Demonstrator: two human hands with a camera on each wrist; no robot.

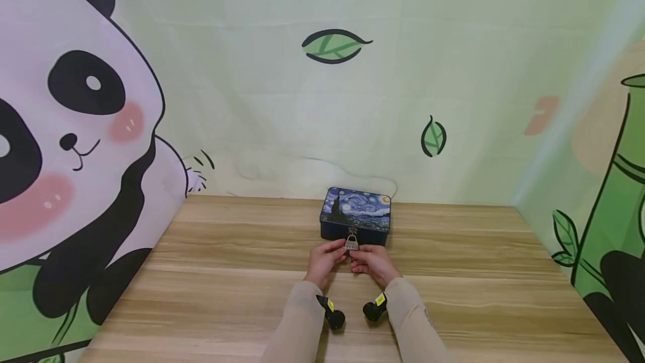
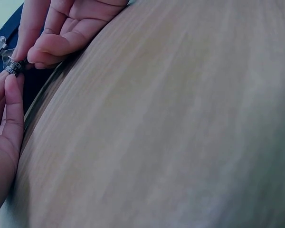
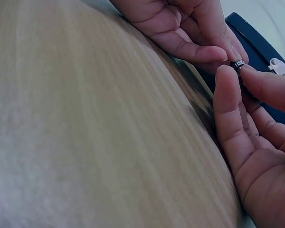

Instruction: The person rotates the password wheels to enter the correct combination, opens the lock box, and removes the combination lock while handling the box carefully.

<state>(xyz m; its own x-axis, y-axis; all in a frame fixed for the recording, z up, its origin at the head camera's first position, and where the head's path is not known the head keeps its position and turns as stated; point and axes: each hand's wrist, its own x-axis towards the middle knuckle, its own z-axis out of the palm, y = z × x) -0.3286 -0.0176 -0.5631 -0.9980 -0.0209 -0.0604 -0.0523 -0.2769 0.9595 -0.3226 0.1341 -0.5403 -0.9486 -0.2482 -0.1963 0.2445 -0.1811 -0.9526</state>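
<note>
A small silver combination padlock [image 1: 351, 243] with number dials [image 2: 13, 67] is at the front latch [image 1: 352, 231] of a dark blue tin box [image 1: 355, 212]. The box's closed lid bears a swirling night-sky painting. From the left, my left hand [image 1: 322, 262] pinches the padlock between thumb and fingertips. My right hand [image 1: 375, 264] pinches it from the other side, its thumb and index finger [image 3: 226, 88] at the dials. Fingers cover most of the lock body in both wrist views.
The box stands on a wood-grain table [image 1: 227, 284], near its back edge. Behind it hangs a pale green cloth [image 1: 252, 99] with a panda and leaves printed on it. Black devices with yellow labels are on both wrists, such as the left wrist camera [image 1: 335, 318].
</note>
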